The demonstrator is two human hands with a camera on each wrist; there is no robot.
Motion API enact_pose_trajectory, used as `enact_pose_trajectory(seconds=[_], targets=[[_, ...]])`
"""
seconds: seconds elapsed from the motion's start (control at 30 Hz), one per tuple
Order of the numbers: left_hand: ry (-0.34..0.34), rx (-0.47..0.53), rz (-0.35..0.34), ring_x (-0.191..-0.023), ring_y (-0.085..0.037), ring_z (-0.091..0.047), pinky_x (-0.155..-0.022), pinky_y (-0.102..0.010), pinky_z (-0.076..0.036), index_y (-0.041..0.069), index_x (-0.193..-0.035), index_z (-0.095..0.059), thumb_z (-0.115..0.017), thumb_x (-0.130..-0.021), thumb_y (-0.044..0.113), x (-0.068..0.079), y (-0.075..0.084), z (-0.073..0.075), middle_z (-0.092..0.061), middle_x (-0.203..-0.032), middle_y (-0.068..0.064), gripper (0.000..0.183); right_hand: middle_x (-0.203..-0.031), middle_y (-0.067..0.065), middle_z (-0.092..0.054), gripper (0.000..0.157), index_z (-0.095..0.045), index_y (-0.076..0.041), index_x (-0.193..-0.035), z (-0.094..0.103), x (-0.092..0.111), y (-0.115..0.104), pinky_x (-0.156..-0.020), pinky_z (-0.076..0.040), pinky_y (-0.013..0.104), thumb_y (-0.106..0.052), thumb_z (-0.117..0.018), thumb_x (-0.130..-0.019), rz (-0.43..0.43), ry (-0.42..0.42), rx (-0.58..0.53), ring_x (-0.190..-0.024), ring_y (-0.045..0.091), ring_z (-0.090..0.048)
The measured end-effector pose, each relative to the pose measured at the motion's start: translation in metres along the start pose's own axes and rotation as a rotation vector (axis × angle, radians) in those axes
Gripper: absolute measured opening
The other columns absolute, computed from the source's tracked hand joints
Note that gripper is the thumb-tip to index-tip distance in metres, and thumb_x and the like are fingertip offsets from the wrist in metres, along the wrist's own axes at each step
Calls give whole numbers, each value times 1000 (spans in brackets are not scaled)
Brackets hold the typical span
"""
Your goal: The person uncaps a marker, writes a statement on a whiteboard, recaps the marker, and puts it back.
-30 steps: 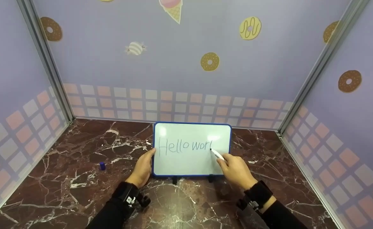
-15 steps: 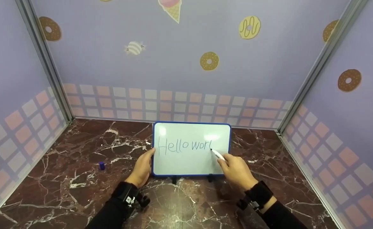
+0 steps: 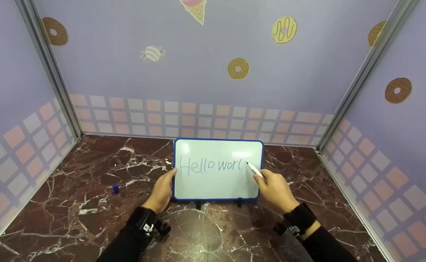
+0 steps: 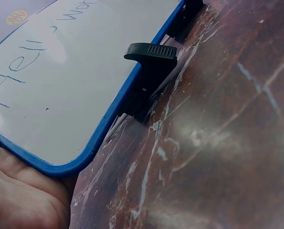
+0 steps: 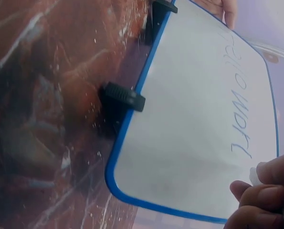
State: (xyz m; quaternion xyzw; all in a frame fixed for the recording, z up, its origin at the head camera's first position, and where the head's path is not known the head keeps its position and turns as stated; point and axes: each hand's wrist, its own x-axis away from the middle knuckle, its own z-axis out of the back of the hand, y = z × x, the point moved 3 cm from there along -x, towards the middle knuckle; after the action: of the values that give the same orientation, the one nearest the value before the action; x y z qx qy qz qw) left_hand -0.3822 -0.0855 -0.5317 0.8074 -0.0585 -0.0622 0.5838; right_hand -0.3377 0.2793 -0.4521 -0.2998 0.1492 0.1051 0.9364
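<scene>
A whiteboard (image 3: 216, 185) with a blue frame stands tilted back, the words "Hello worl" written across it in thin dark letters. My left hand (image 3: 161, 191) holds its left edge, thumb at the frame; in the left wrist view the palm (image 4: 27, 195) lies against the lower corner, other fingers hidden. Between thumb and fingers my right hand (image 3: 276, 191) pinches a white marker (image 3: 254, 170). Its dark tip is at the board just right of the last letter; whether it touches cannot be told. In the right wrist view the fingers (image 5: 261, 200) mostly cover the marker.
Black stand feet (image 3: 239, 202) with upturned hooks support the board's lower edge. A blue marker cap (image 3: 115, 189) sits on the dark marbled table (image 3: 89, 225) to the left. Patterned panels (image 3: 198, 80) close off the back and both sides.
My right hand has moved up and to the right with the marker, away from the letter "l". The left hand stays at the board's edge. The head view has shifted slightly.
</scene>
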Motion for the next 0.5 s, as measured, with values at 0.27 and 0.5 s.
enact_pose_trajectory(seconds=[0.27,0.5], targets=[[0,10,2,-104,-28,-75,-89,-42,-64,-8,-142,-62,-41,-121,35,0,0,1,-77,-120,-19,52,-67,-6,-53,21,-76,1,-116,5,-7,-1,-49,-33,27,-18,-69,-112,39,41,21,-53,10,-45],[-3,14,3,-100,-29,-76,-85,-43,-65,-8,-141,-63,-42,-121,35,1,1,1,-78,-116,-18,51,-67,-5,-54,25,-76,3,-120,6,-10,-3,-48,-32,26,-20,-67,-113,24,50,29,-52,10,-44]])
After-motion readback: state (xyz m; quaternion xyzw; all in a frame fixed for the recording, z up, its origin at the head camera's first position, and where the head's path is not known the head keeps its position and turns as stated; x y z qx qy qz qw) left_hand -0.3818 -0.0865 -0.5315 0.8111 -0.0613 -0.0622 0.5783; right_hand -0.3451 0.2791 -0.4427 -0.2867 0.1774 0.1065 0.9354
